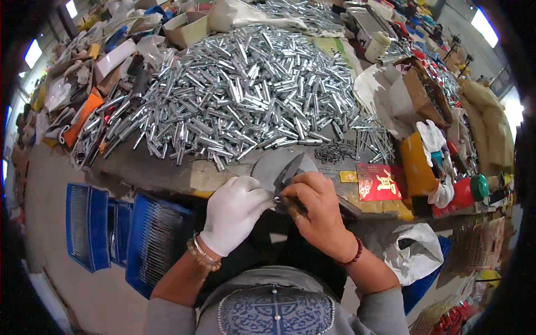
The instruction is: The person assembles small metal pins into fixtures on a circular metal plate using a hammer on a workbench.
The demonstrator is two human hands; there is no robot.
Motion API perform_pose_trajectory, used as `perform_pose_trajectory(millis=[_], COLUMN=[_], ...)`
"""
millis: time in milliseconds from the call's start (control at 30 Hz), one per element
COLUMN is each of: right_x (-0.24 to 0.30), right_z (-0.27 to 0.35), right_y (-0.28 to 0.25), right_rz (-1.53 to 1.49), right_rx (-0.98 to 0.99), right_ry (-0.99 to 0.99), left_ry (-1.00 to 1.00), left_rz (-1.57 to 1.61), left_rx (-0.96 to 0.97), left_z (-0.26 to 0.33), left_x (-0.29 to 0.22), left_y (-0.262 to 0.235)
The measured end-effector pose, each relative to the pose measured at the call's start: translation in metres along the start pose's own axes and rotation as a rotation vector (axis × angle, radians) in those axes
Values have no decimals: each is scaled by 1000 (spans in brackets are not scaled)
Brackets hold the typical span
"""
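Observation:
My left hand (234, 209), in a white glove, is closed with thumb and forefinger pinched on a small shiny metal part (276, 199). Bare, my right hand (317, 207) meets it there, its fingertips bent around the same part. Just beyond my hands a round grey plate (264, 168) lies at the bench edge, and a dark wedge-shaped metal piece (302, 163) rises over it. A large heap of shiny metal tubes (245, 89) covers the bench ahead. Small dark screws (336, 151) and thin metal pins (373, 139) lie to its right.
Blue bins (149, 240) filled with metal rods stand at lower left. On the bench's right are a red packet (381, 182), a yellow box (419, 164), white gloves (431, 135) and a cardboard box (410, 95). A white sack (414, 254) sits below the bench.

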State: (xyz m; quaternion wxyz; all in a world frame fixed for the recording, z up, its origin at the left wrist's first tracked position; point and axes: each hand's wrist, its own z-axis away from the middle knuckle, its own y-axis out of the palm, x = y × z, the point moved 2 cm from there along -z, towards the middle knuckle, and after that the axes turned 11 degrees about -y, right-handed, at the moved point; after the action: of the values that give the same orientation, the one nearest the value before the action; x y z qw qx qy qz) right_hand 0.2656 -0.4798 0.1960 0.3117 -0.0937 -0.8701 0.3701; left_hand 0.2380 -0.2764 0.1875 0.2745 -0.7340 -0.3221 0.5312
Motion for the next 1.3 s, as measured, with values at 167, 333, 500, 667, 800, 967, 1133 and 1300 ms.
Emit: perform_pose_trajectory(millis=[167,333,500,667,800,967,1133,1300], right_x=[-2,-2,-1,0,4,21,17,11], right_z=[-1,-3,-2,-2,-8,-25,-18,-15], right_y=[3,5,3,1,-2,-7,-5,-4], right_rz=[0,14,54,67,164,294,306,254], right_rx=[7,11,21,52,128,263,236,232], right_ry=[-15,-40,-59,-63,-93,-137,-149,-118], left_ry=[3,74,45,68,42,44,61,29], left_rz=[25,35,42,31,31,-15,-12,0], left_rx=[-2,-52,-29,-61,-20,-15,-33,-26], left_z=[1,0,0,1,2,2,0,0], left_x=[3,3,4,4,4,6,3,4], left_y=[2,1,3,2,2,0,2,2])
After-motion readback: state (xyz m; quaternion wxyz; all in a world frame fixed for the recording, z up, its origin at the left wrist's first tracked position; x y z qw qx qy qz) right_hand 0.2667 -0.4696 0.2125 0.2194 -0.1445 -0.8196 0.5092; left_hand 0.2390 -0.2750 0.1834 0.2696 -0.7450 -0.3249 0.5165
